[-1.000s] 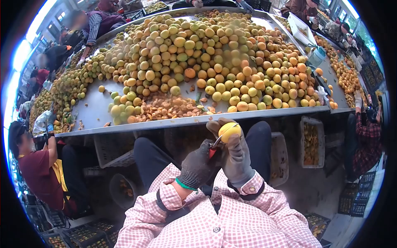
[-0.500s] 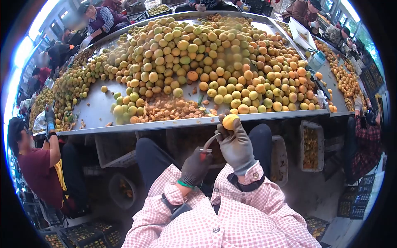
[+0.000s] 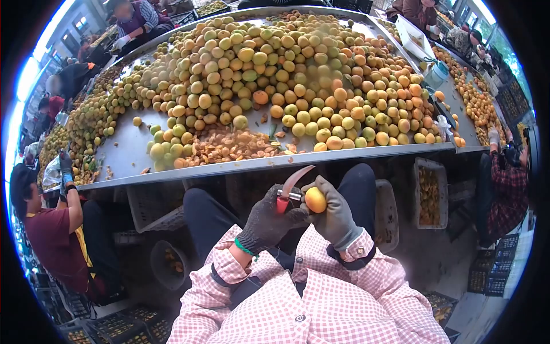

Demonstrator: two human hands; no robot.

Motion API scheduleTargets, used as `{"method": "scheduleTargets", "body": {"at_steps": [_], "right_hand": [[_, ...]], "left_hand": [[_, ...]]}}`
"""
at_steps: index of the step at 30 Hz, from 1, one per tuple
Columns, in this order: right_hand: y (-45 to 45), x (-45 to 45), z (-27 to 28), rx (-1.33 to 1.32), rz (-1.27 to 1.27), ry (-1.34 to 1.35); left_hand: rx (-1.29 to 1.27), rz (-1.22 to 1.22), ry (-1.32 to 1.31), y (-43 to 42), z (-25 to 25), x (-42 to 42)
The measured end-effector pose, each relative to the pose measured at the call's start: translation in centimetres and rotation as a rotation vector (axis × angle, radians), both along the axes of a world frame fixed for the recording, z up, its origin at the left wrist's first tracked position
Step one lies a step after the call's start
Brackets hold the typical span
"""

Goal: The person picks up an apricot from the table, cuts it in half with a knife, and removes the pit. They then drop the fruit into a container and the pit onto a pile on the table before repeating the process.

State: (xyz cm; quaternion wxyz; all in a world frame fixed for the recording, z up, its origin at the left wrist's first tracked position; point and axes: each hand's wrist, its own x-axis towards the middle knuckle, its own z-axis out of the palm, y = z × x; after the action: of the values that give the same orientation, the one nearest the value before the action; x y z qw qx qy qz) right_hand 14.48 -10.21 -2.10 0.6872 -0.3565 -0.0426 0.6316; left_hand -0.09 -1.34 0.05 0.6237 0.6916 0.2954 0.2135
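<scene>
My left hand [image 3: 269, 221], in a dark knit glove with a green cuff edge, is closed round a red-handled knife [image 3: 293, 182] whose curved blade points up and right. Close beside it, my right hand [image 3: 337, 215], in a grey-brown glove, grips a yellow-orange fruit [image 3: 315, 199] between thumb and fingers. The blade stands just left of the fruit, apart from it. Both hands are above my lap, below the near edge of the metal table [image 3: 252, 168]. On the table lie a large heap of fruit [image 3: 246, 63] and a patch of orange-brown pieces [image 3: 229, 147].
Under the table are a white crate [image 3: 152, 203], a bucket [image 3: 169, 264] and a crate of fruit pieces [image 3: 431, 194]. A person in maroon [image 3: 54, 235] works at the left, another in plaid [image 3: 507, 192] at the right. A white tray [image 3: 413, 39] lies at the back right.
My right hand has come down and back from the table edge with the fruit. My left hand has risen slightly, and the knife blade now points upward. The view has shifted a little.
</scene>
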Motion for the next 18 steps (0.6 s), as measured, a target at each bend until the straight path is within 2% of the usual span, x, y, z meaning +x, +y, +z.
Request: {"method": "scheduleTargets", "body": {"at_steps": [1,2,3,4,5,7,8,9,11,14,15,16,18], "right_hand": [[-0.1,-0.2,-0.8,-0.003,-0.001,0.0],[0.0,-0.5,-1.4,-0.043,-0.045,-0.181],[0.2,-1.0,-1.5,-0.082,-0.088,-0.361],[0.1,-1.4,-0.9,-0.006,-0.044,-0.835],[-0.1,-1.6,-0.8,-0.008,-0.042,-0.832],[-0.1,-1.8,0.1,0.07,-0.019,-1.285],[-0.3,-2.1,1.7,-0.005,0.007,-0.917],[-0.5,-2.3,2.0,-0.006,0.008,-0.914],[-1.2,-2.4,2.1,0.184,0.021,-1.458],[-1.8,-3.0,1.7,0.123,0.041,-1.357],[-1.9,-3.1,1.7,0.063,0.049,-1.272],[-1.8,-2.9,1.4,0.127,0.011,-1.286],[-2.1,-3.2,0.7,0.104,0.02,-1.255]], "left_hand": [[-0.019,-0.035,-0.007,-0.1,0.0,0.1],[-0.02,-0.035,-0.007,-0.1,-0.1,0.3],[0.121,-0.066,0.011,0.0,-0.2,0.4],[0.261,-0.095,0.031,0.1,-0.4,0.5],[0.258,-0.095,0.034,0.3,-0.6,0.5],[0.443,-0.115,-0.06,0.6,-0.9,0.5],[0.442,-0.115,-0.058,0.7,-0.9,0.4],[0.429,-0.117,0.0,0.7,-0.7,0.2],[0.411,-0.12,0.057,0.6,-0.2,-0.1],[0.43,-0.152,0.025,0.5,0.5,-0.2],[0.527,-0.135,0.01,0.3,0.6,-0.2],[0.625,-0.12,-0.005,0.1,0.8,-0.2],[0.68,-0.132,0.052,-0.2,1.8,0.0]]}}
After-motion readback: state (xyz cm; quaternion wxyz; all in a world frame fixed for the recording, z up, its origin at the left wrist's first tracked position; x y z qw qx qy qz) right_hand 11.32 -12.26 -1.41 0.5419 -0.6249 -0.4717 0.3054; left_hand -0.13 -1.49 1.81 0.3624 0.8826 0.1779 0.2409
